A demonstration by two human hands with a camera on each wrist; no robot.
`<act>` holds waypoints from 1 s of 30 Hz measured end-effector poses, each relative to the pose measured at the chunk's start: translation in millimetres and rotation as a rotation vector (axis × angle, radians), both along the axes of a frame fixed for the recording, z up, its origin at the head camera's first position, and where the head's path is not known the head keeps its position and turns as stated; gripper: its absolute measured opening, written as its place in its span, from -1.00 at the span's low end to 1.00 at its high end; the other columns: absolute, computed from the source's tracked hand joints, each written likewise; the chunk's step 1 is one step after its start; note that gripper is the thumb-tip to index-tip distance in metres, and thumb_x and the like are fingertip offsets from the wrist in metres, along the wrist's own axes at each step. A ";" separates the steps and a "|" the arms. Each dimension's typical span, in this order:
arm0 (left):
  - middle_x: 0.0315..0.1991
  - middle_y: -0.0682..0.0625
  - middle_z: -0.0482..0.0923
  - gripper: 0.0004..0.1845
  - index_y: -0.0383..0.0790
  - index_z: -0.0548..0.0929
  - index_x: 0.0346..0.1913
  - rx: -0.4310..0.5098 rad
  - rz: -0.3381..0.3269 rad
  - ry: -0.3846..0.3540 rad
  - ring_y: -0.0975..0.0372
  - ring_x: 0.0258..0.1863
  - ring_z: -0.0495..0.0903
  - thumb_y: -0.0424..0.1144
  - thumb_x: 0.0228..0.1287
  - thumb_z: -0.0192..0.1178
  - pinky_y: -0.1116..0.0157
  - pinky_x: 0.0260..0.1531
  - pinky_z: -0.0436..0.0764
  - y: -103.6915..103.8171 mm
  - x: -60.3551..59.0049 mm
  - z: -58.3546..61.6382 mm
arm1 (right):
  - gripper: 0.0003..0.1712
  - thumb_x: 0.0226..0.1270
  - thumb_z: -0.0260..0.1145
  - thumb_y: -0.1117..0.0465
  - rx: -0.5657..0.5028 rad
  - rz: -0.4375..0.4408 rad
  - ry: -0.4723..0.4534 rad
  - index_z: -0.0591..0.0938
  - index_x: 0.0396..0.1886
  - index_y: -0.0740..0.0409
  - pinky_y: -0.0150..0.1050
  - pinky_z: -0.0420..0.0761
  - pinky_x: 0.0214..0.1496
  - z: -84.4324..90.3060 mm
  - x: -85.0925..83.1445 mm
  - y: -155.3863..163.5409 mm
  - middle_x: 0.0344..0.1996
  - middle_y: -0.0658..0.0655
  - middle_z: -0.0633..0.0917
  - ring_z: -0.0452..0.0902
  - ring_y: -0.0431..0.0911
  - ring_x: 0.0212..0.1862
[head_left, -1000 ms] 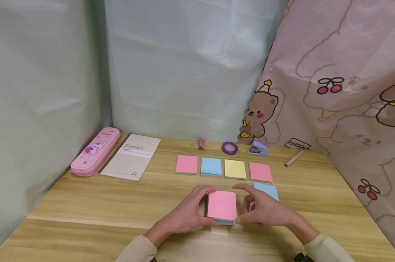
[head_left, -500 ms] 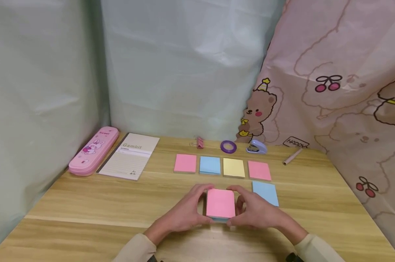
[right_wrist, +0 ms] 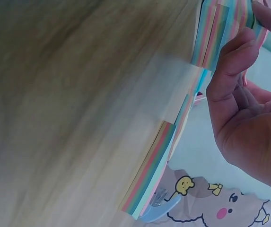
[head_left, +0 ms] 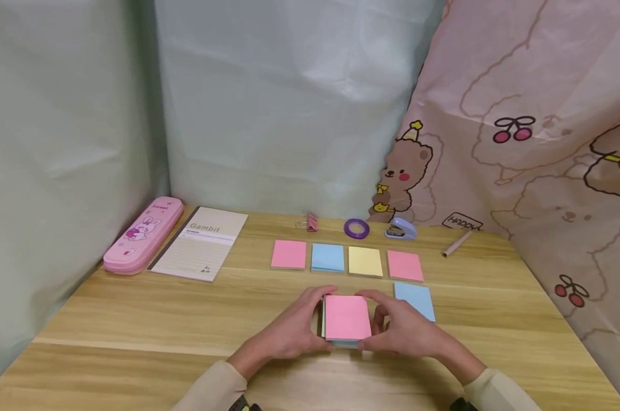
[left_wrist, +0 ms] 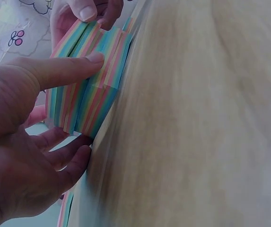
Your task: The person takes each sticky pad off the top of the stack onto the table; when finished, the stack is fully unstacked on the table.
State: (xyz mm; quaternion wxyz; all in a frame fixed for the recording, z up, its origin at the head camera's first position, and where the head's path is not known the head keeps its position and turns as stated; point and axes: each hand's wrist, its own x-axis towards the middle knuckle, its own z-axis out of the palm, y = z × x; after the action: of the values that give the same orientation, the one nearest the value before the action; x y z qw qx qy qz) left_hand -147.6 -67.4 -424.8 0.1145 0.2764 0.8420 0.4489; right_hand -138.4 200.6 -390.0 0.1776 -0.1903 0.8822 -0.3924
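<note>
A thick stack of sticky notes with a pink top sheet [head_left: 347, 317] lies on the wooden table [head_left: 135, 319] near its front middle. My left hand [head_left: 288, 326] grips its left side and my right hand [head_left: 398, 327] grips its right side, fingers curled round the edges. The left wrist view shows the stack's striped, uneven side [left_wrist: 90, 90] with my left thumb [left_wrist: 64, 71] pressed on it. The right wrist view shows my right fingers [right_wrist: 232, 66] against the striped edge [right_wrist: 215, 33].
Behind the stack lie pink [head_left: 289, 254], blue [head_left: 327, 257], yellow [head_left: 365, 262] and pink [head_left: 405, 265] pads in a row, with a blue pad [head_left: 414, 299] beside my right hand. At the back are a pink pencil case [head_left: 143, 234], notebook [head_left: 201, 242], binder clip [head_left: 309, 222], tape roll [head_left: 356, 228], stapler [head_left: 400, 229] and pen [head_left: 456, 244].
My right hand has moved left and closed onto the stack's right side. Both hands now squeeze the stack together; the stack has barely shifted.
</note>
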 end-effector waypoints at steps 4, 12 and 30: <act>0.43 -0.16 0.39 0.13 -0.19 0.25 0.59 -0.031 -0.001 0.019 0.02 0.41 0.42 -0.33 -0.05 0.68 -0.13 0.47 0.44 0.9 -1.1 0.5 | 0.12 0.08 0.69 0.03 0.001 0.007 0.029 0.33 0.59 0.15 -0.36 0.46 -0.62 -0.2 0.9 2.5 -0.45 0.01 0.63 0.48 -0.25 -0.61; 0.44 -0.16 0.40 0.13 -0.20 0.25 0.60 -0.059 -0.005 0.044 0.00 0.44 0.40 -0.33 -0.05 0.68 -0.15 0.48 0.42 -0.4 -1.0 0.9 | 0.13 0.10 0.68 0.07 -0.073 0.033 0.001 0.30 0.59 0.26 -0.41 0.40 -0.62 1.8 2.6 8.1 -0.49 -0.02 0.60 0.41 -0.31 -0.63; 0.50 -0.15 0.37 0.13 -0.19 0.21 0.63 -0.108 -0.026 0.046 -0.02 0.49 0.36 -0.30 0.00 0.64 -0.13 0.52 0.37 -2.9 2.1 2.0 | 0.16 0.18 0.63 0.12 -0.092 -0.172 -0.086 0.17 0.63 0.30 -0.39 0.37 -0.65 2.7 -24.6 45.3 -0.52 0.07 0.52 0.32 -0.18 -0.69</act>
State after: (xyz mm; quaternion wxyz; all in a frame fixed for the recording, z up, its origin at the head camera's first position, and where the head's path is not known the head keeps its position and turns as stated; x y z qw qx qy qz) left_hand -145.5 -70.3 -422.8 0.1158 0.2912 0.8637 0.3949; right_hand -163.0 246.0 -387.3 0.1720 -0.1047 0.8679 -0.4541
